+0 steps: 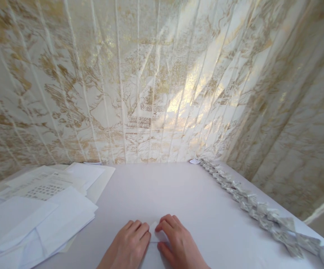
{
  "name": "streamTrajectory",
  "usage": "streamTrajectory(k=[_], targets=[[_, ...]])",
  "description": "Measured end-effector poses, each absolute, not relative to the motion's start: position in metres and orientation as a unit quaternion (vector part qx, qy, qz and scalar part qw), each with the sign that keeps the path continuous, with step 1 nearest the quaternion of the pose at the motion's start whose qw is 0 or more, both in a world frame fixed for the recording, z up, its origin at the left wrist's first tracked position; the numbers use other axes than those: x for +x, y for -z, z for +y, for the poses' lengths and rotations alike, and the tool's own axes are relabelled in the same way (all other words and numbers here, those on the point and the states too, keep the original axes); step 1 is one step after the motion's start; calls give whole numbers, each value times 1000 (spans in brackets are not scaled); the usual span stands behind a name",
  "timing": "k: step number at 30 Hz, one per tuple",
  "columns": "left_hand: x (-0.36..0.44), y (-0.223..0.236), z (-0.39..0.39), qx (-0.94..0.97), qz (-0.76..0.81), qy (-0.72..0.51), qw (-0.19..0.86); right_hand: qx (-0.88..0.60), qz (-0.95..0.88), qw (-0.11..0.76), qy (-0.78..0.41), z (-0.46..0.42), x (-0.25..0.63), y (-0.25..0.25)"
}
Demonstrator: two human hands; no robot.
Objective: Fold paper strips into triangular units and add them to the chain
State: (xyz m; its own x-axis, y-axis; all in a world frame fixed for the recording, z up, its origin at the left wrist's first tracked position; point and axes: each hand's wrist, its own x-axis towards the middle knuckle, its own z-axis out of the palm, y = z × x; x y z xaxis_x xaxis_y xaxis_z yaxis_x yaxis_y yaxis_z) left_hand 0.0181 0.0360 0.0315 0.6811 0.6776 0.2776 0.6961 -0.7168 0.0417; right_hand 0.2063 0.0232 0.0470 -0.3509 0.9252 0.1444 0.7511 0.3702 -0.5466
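A small piece of white paper (pixel 155 237) with a pointed top and a straight crease or edge across it lies on the table at the bottom centre. My left hand (pixel 130 241) covers its left side, fingers curled together and pressed down there. On the other side, my right hand (pixel 180 241) bends its fingers over the paper's right edge, with the thumb below and part of the paper showing between. The lower part of the paper is hard to make out against the white table.
Overlapping white and printed sheets (pixel 63 209) spread over the left of the table (pixel 150 190). Rows of folded grey paper pieces (pixel 251 205) run along the right edge. A small white round object (pixel 194 161) sits by the patterned curtain (pixel 139 82) at the back.
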Motion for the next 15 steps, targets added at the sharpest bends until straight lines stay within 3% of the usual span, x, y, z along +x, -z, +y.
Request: streamTrajectory(k=[15], targets=[[21,-40,34,-910,-384,147,53,-543,-792,221,-171,19,204,-53]])
